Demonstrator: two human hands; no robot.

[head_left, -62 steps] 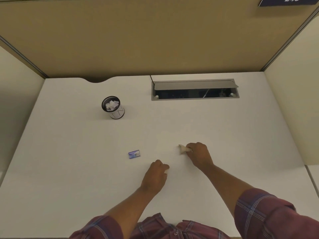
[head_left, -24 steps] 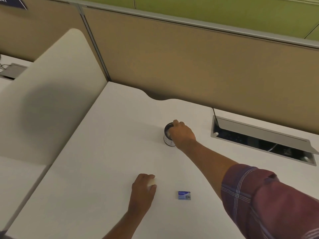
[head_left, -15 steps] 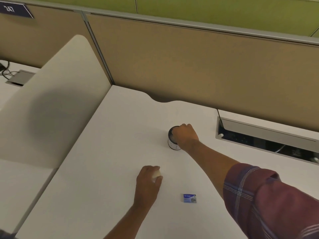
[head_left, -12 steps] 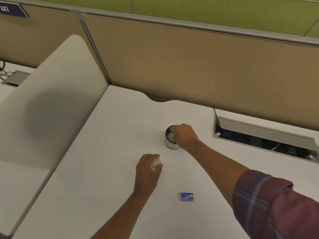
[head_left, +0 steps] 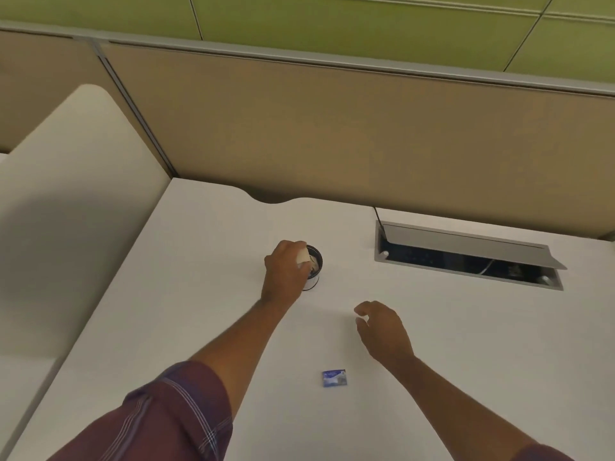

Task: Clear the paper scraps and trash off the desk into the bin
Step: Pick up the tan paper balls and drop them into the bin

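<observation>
Left hand (head_left: 284, 276) at centre frame, grip closed around a pale paper scrap (head_left: 303, 256), held right at the near rim of the small round bin (head_left: 314, 267); white scraps already show inside it. Right hand (head_left: 382, 331) hovers lower and to the right, fingers loosely curled and apart, grip released, nothing in it that we can see. One item left on the worktop (head_left: 466, 344): a small blue wrapper (head_left: 334, 378), lower centre, lying flat between the two forearms, well apart from the bin. Risks as we judge them: the bin mouth is narrow and looks fairly full, so the scrap may catch the rim or perch on top and tumble back out; the knuckles crowd the bin's near side, and a nudge could tip it, since it looks light. The wrapper lies thin and flat, likely awkward to pinch up. To the right, an open cable hatch (head_left: 466, 257) in the worktop could swallow a stray scrap. Nothing blocks either path.
</observation>
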